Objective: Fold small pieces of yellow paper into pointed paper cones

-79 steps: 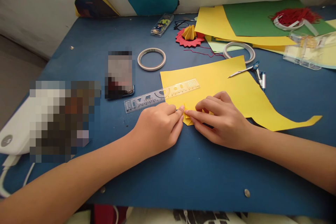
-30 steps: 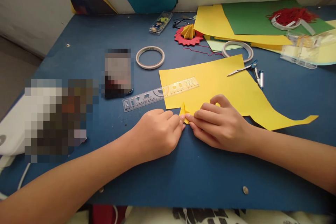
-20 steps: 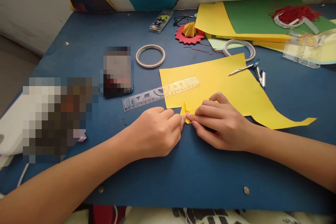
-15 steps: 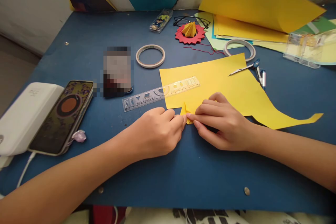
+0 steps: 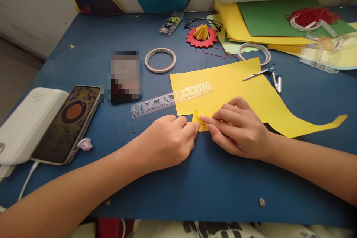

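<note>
Between my hands is a small folded piece of yellow paper (image 5: 196, 118), with one flap standing up. My left hand (image 5: 174, 139) is closed, its thumb and index finger pinching the piece's left edge. My right hand (image 5: 240, 128) has its fingers bent, the index fingertip pressing the right side of the fold and the thumb just below. Behind them lies a large yellow sheet (image 5: 225, 78), cut along its right side into a long curling tail. A clear ruler (image 5: 170, 98) lies across its left edge, and a compass (image 5: 270, 70) rests at its right.
Two tape rolls (image 5: 160, 60) (image 5: 253, 54) lie farther back. A red paper ring (image 5: 189, 39) holds a yellow folded cone (image 5: 202, 32); glasses (image 5: 213, 22) sit behind. Coloured sheets (image 5: 267, 16) and red thread (image 5: 312, 18) are back right. A phone (image 5: 65, 122) leans on a white box-shaped device (image 5: 30, 119) at left.
The raised yellow sheet at the back right has dropped flat, uncovering green paper and red thread. My right hand's fingertips have shifted slightly right, showing more of the folded piece.
</note>
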Available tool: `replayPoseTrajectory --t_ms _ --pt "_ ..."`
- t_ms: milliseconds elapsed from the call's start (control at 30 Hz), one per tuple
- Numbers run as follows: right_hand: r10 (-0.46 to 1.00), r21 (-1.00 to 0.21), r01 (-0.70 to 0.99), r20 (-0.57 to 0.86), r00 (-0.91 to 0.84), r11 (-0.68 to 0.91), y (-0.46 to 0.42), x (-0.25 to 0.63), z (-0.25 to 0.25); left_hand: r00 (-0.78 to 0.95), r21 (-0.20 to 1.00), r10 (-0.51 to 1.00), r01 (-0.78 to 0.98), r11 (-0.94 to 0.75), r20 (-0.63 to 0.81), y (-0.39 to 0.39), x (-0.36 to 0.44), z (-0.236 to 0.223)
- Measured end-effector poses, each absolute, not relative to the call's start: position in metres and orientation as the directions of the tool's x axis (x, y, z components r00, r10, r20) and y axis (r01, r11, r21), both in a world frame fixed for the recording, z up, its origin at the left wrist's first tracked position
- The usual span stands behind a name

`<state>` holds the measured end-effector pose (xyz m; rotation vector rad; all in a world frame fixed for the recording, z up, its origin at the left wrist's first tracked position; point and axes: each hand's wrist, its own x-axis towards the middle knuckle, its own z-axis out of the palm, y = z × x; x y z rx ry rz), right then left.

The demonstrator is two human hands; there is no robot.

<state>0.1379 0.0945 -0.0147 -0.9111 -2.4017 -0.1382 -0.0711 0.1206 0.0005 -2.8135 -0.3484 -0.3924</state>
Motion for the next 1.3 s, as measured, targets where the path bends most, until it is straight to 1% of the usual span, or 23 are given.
replayPoseTrajectory --t_ms 167,300,567,700,833,967,1200,1300 --pt "0.592 -0.105 0.637 0.507 -0.626 0.763 0.0951 0.1373 -0.0149 0.931 -0.227 0.196 0.272 -0.935 0.308 0.1204 -0.0711 -0.0011" --pt "0.589 -0.103 0.635 0.508 -0.629 0.766 0.0963 0.1365 -0.0146 0.927 -0.190 0.205 0.274 -0.943 0.314 0.1204 -0.0701 -0.0018" --pt "0.630 -0.155 0.660 0.518 -0.579 0.735 0.0969 0.1377 -0.0160 0.891 -0.185 0.273 0.355 -0.916 0.362 0.1126 -0.0691 -0.0040" --pt "0.617 -0.112 0.657 0.490 -0.616 0.746 0.0966 0.1369 -0.0153 0.890 -0.171 0.278 0.357 -0.919 0.362 0.1122 -0.0700 -0.0030" --pt "0.592 -0.081 0.649 0.507 -0.627 0.757 0.0966 0.1366 -0.0149 0.893 -0.161 0.275 0.348 -0.923 0.356 0.1132 -0.0702 -0.0020" --pt "0.574 -0.077 0.634 0.519 -0.634 0.770 0.0957 0.1367 -0.0152 0.895 -0.171 0.268 0.345 -0.923 0.357 0.1130 -0.0699 -0.0020" --pt "0.516 -0.017 0.602 0.536 -0.668 0.798 0.0954 0.1365 -0.0149 0.898 -0.182 0.268 0.345 -0.921 0.348 0.1132 -0.0694 -0.0020" --pt "0.519 -0.009 0.606 0.525 -0.674 0.795 0.0955 0.1365 -0.0148 0.902 -0.192 0.265 0.343 -0.920 0.341 0.1131 -0.0697 -0.0023"
